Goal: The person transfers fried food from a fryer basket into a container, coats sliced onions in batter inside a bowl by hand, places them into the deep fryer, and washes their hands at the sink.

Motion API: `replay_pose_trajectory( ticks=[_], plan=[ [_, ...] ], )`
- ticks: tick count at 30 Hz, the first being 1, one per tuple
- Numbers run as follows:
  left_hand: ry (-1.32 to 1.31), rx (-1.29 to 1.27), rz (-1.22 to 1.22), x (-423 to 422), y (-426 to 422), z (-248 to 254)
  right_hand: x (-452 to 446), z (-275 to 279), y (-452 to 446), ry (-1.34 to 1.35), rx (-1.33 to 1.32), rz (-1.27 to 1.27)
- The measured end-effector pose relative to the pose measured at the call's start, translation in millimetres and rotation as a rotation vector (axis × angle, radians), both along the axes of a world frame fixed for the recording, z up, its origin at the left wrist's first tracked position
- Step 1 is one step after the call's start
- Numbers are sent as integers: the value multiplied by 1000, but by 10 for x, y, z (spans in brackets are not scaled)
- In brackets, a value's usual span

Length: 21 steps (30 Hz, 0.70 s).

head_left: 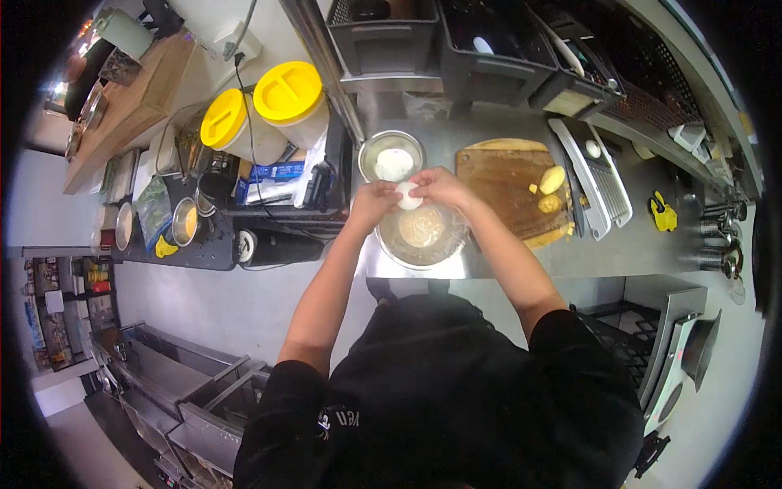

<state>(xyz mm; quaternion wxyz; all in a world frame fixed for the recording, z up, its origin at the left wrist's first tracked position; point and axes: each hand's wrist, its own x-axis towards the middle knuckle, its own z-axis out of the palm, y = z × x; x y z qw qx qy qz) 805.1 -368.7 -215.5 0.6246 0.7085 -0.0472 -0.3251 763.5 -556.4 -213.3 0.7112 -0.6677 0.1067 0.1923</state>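
Note:
My left hand [376,203] and my right hand [442,189] meet over two metal bowls. Between them, the fingers of both pinch a small white ball [408,196] that looks like dough. Just beyond the hands, the smaller bowl [366,151] has a white mass [394,165] in it. Below them, nearer my body, sits the larger bowl [393,249], with a pale beige, streaked mixture [422,227] inside. The hands cover part of both bowls' rims. Whether the ball touches either bowl I cannot tell.
Right of the bowls lies a wooden cutting board [493,183] with peeled yellow potatoes [553,178], beside a knife [577,196] and a white slicer [599,183]. Tubs with yellow lids [287,90] stand at left. Dark crates [383,45] line the back. The counter's front edge is close to me.

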Motion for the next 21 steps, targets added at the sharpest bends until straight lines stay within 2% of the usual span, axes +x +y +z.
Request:
replay_pose_trajectory(
  ticks=[4, 6, 8, 10, 11, 13, 14, 16, 17, 19, 20, 21],
  plan=[
    [20, 47, -17, -282, -33, -229, -313, -168, 91, 73, -43, -1],
    [-55, 200, -131, -318, -47, -334, -365, -225, 98, 44, -152, 8],
    [-62, 201, -104, -391, -68, -195, -396, -109, 96, 28, -170, 24],
    [124, 89, -2, -429, -83, -1, -452, 32, 49, 31, -144, -43],
    [118, 85, 7, -415, -75, 96, -483, 18, 28, 24, -147, -34],
    [606, -213, 89, -405, -14, 229, -570, 1, 12, -404, -215, -1],
    [603, -218, 99, -419, 4, 187, -618, -3, 17, -407, -214, 9],
    [486, -345, 146, -463, 31, 91, -710, 20, 36, -607, -191, -4],
    [482, -348, 156, -481, 43, 69, -750, 49, 39, -611, -187, 5],
    [369, -203, 131, -530, 55, 48, -816, 97, 42, -258, 116, -3],
    [370, -201, 136, -554, 53, 49, -821, 112, 50, -255, 120, 1],
    [349, -192, 147, -574, 45, 49, -820, 126, 51, -144, 164, -56]
  ],
)
